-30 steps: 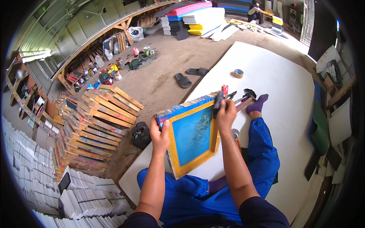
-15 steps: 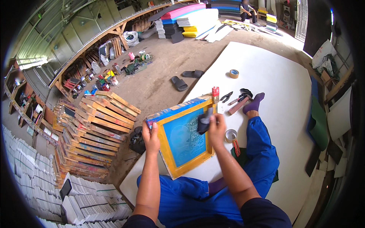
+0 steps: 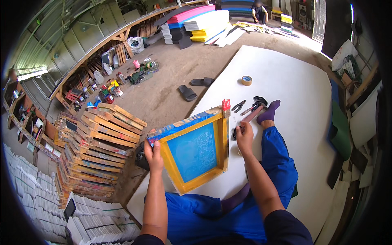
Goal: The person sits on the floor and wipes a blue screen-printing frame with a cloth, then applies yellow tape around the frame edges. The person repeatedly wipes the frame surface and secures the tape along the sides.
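Observation:
A wooden silk-screen frame (image 3: 193, 187) with yellow inner edges and blue mesh stands tilted above my lap. Faint patterned lines show on the right part of the mesh. My left hand (image 3: 154, 157) grips the frame's left upper corner, thumb on its face, by a strip of blue tape. Off the frame's right side, my right hand (image 3: 245, 139) is closed on a dark cloth (image 3: 235, 133), mostly hidden by the fingers. Just beyond that hand lie a hammer (image 3: 254, 114) and black-handled pliers (image 3: 238, 106) on the white sheet.
A tape roll (image 3: 246, 80) sits farther out on the white sheet (image 3: 286, 77). Stacked wooden frames (image 3: 94, 151) and bundled white sheets (image 3: 98, 222) stand at my left. Black sandals (image 3: 188, 93) lie on the floor. A person (image 3: 259, 12) crouches at the back near coloured foam stacks (image 3: 204, 24).
My right hand has drawn the dark cloth off the mesh, rightward and clear of the frame. The left hand keeps its hold. The whole view has shifted slightly.

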Motion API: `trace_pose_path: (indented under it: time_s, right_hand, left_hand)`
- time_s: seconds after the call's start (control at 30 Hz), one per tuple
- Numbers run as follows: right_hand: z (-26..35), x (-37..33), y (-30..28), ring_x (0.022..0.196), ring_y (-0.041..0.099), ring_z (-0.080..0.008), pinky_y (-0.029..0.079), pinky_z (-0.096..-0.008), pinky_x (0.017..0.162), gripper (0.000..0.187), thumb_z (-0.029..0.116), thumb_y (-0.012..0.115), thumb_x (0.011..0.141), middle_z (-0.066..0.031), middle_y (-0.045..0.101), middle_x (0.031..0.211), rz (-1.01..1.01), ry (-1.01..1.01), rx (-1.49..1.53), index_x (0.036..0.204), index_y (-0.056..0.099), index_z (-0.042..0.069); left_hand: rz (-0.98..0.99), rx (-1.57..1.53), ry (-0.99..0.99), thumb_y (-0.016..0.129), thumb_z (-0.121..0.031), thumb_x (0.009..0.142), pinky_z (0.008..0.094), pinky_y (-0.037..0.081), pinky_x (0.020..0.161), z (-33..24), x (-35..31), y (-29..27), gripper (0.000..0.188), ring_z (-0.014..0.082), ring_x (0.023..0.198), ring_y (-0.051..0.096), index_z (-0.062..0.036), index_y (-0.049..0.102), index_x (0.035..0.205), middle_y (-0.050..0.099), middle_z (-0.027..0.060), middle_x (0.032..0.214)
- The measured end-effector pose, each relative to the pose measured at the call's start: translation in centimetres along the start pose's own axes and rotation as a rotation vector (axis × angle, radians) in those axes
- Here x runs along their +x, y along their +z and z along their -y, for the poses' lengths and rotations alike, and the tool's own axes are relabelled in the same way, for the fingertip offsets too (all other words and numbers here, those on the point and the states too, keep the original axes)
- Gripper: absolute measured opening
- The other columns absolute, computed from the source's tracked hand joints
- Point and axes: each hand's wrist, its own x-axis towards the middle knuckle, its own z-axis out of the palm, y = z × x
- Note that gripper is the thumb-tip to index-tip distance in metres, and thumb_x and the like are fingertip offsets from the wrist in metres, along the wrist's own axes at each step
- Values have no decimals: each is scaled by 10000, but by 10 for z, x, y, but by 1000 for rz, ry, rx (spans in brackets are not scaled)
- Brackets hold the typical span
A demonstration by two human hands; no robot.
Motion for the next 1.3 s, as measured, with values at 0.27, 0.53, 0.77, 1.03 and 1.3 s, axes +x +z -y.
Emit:
trace_pose_path:
  time_s: [0.27,0.53,0.77,1.03,1.3]
  right_hand:
    - [-35,11,-17,1103,683,-369,552,-491,920,336,327,796,891,-179,711,1136,272,384,-582,1133,722,107]
    - [-80,11,-6,1205,643,-379,546,-504,983,437,357,805,878,-137,704,1244,398,470,-693,1248,689,157]
    - [-166,33,15,1108,706,-362,568,-501,964,316,285,771,904,-125,770,1140,505,374,-882,1202,762,182]
    - [-10,-5,4,955,703,-252,547,-350,814,130,71,750,934,-111,730,1021,-129,13,73,1059,766,40]
    - [146,-31,21,880,668,-147,538,-280,784,139,58,724,985,-51,707,995,-240,90,617,1114,744,13]
  left_hand:
    - [-25,-25,39,611,-173,1000,325,442,997,-22,2,1,432,151,1081,547,20,541,1380,601,93,1214]
    - [150,273,-24,790,-71,872,269,480,812,-48,35,-23,236,108,882,594,-8,668,1064,653,34,985]
    - [210,257,-55,756,-70,901,268,474,813,-50,54,-1,170,110,880,592,-7,658,1024,653,41,981]
    - [22,283,-61,740,-108,942,264,478,788,-46,34,5,144,105,852,593,9,677,998,671,43,930]
    - [-15,218,-55,766,-101,930,261,491,763,-47,26,8,144,92,828,601,10,682,969,686,49,899]
